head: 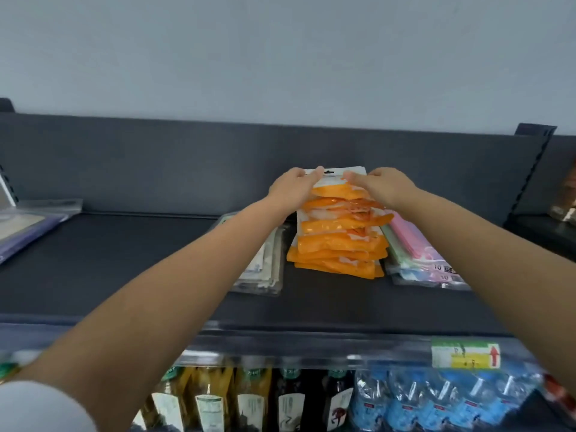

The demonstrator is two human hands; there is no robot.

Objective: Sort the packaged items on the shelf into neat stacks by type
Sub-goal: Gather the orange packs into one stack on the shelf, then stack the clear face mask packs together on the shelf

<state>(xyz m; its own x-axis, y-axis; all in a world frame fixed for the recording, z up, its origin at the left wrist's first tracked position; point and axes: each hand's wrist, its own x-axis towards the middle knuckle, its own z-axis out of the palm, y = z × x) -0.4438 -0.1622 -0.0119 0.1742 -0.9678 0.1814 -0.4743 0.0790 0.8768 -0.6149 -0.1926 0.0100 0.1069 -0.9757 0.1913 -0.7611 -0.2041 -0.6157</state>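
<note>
A tall, uneven stack of orange packets [341, 241] stands in the middle of the dark top shelf [124, 263]. My left hand [291, 188] and my right hand [383, 185] both grip the white header end of the top orange packet [335, 182], one at each side. A stack of pale grey-white packets [265, 263] lies just left of the orange stack, partly hidden by my left forearm. Right of it lies a stack of pastel pink, green and blue packets [417, 254], touching the orange stack.
Purple-edged clear packets [28, 226] lie at the shelf's far left. A dark back panel [187, 163] closes the shelf behind. Below the shelf edge with its price tag [466, 356] stand bottles [249, 400] and water bottles [436, 400]. A neighbouring shelf unit [561, 201] is at right.
</note>
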